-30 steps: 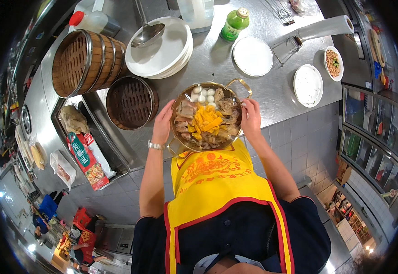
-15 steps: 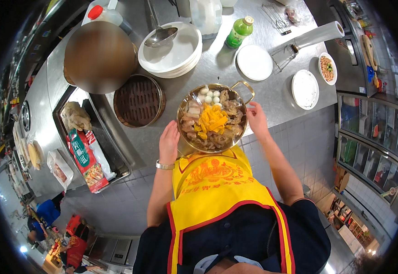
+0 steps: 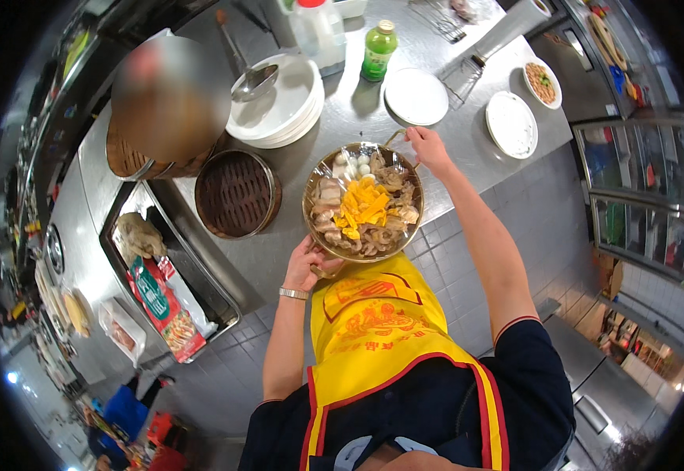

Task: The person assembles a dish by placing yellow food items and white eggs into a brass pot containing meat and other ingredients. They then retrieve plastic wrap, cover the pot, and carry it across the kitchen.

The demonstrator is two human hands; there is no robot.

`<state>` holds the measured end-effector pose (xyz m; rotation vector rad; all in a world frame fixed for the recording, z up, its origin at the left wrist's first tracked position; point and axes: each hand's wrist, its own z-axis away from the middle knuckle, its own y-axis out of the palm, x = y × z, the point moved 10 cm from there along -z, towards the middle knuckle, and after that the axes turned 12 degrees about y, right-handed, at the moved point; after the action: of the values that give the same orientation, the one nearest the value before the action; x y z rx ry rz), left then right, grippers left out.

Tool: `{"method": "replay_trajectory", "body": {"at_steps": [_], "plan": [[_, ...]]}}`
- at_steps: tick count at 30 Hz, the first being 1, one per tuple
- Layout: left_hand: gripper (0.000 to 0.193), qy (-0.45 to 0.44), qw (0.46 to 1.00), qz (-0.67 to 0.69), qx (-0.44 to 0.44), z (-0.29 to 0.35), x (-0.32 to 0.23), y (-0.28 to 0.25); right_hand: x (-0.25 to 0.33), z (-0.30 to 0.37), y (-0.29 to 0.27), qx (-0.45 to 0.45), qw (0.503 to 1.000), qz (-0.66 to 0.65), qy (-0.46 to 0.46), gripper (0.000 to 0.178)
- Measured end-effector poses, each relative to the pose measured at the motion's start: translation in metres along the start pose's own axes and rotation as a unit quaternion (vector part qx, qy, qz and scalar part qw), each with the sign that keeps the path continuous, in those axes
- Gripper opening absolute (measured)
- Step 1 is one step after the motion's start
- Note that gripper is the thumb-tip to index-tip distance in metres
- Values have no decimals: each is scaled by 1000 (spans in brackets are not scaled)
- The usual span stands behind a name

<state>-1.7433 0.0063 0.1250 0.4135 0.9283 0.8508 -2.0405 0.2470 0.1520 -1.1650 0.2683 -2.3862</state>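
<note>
A brass-coloured two-handled pan (image 3: 375, 257) is in front of me at the counter's near edge, above my yellow apron. Orange-yellow strips (image 3: 364, 206) lie in its middle, ringed by pale meat slices and several small white eggs (image 3: 351, 169). Shiny clear film seems to line or cover the food. My right hand (image 3: 428, 151) is closed round the loop handle at the pan's far right. At the near left, my left hand (image 3: 306, 265) grips the pan by its other handle, with some fingers hidden beneath the rim.
Left of the pan stands a round steamer basket (image 3: 236, 196); behind it are stacked white bowls (image 3: 310, 102) with a ladle (image 3: 255, 82). A green bottle (image 3: 379, 51), white plates (image 3: 416, 96) and a bowl of beans (image 3: 542, 84) stand farther back. A metal tray (image 3: 224, 294) holds packages.
My right hand has gone from beside the pan to a grip on its far handle. My left hand has slid down from the rim to the near handle. The view has shifted.
</note>
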Motion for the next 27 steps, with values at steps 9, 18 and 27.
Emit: {"method": "replay_trajectory", "body": {"at_steps": [9,18,27], "plan": [[83,-52,980,-165,96,54,-42,104,-21,103,-112,-75,984,-163,6,36],[86,-222,919,-263,192,122,32,278,-171,258,-252,-154,916,-356,106,36],[78,-340,863,-341,151,78,37,263,-263,280,-216,-266,840,-427,202,37]]}}
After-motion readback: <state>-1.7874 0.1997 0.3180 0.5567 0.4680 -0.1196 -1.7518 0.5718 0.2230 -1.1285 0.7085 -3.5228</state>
